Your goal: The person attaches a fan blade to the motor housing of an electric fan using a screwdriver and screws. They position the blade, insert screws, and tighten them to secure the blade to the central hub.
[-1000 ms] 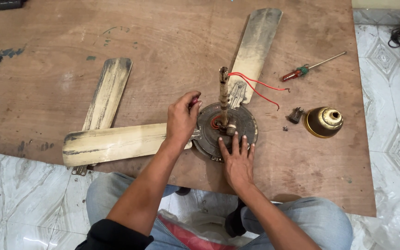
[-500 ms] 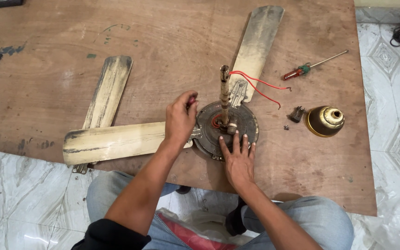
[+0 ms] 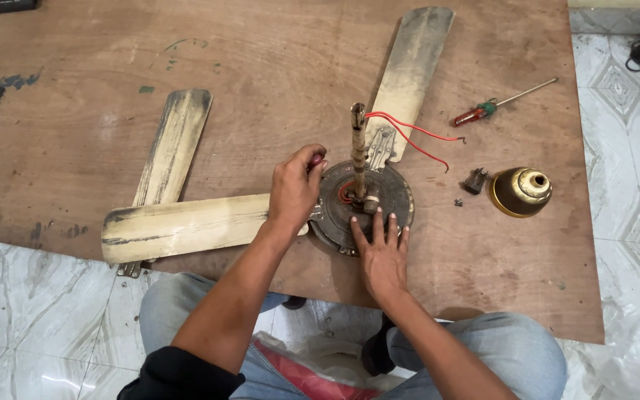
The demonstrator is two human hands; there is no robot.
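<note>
The fan motor (image 3: 364, 207) lies flat on the wooden board (image 3: 112, 59), its rod (image 3: 358, 148) standing upright from the hub with red wires (image 3: 409, 133) trailing off to the right. Compared with the earlier frames, little has moved: both hands stay at the motor and the blades, screwdriver and brass cup lie where they were.

The left hand (image 3: 294, 189) sits at the motor's left edge, where the near blade (image 3: 187, 226) joins it. Its fingers are curled together, pinching something small with a reddish tip at the thumb; what it is cannot be told. This hand has shifted only slightly, its knuckles now a little closer to the motor rim.

The right hand (image 3: 381, 255) still rests flat on the near rim of the motor, fingers spread and pointing up toward the rod, pressing down rather than gripping anything.

A second blade (image 3: 172, 144) lies loose on the board to the left, and a third (image 3: 409, 67) reaches up and away from the motor. To the right lie a screwdriver (image 3: 501, 104), a brass cup (image 3: 521, 191) and a small dark part (image 3: 475, 180) just beside it.
</note>
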